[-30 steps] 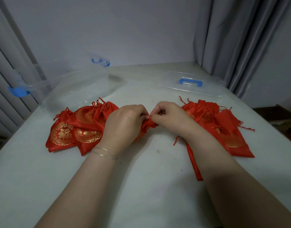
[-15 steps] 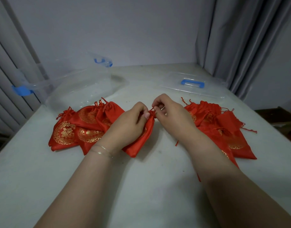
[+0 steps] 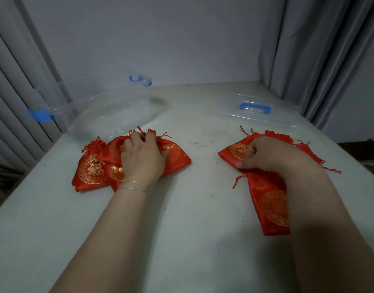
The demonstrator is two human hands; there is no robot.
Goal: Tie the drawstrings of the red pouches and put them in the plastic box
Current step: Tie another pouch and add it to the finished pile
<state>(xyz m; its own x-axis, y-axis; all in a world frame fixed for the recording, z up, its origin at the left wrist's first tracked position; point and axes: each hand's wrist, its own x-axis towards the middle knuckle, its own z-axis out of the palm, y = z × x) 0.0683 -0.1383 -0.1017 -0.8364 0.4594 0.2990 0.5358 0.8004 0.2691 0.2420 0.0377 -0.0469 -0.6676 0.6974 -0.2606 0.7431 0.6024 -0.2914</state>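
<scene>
Two piles of red satin pouches with gold emblems lie on the white table (image 3: pixel 192 240). My left hand (image 3: pixel 141 157) rests palm down on the left pile (image 3: pixel 91 170), fingers spread over the gathered necks of the pouches. My right hand (image 3: pixel 270 155) lies on the right pile, with curled fingers and thumb gripping a red pouch (image 3: pixel 237 152) at its near edge. Another pouch (image 3: pixel 270 208) stretches toward me, partly under my right forearm. The clear plastic box (image 3: pixel 110 115) with blue latches stands behind the left pile, and I see no pouch inside it.
The box's clear lid (image 3: pixel 273 121), with a blue handle, lies flat at the back right. Grey curtains hang on both sides and a wall closes the far edge. Small red thread crumbs (image 3: pixel 201 144) dot the table between the piles.
My hands were together at the centre, working one pouch's drawstring. They have parted: the left carried that pouch onto the left pile, and the right moved to the right pile.
</scene>
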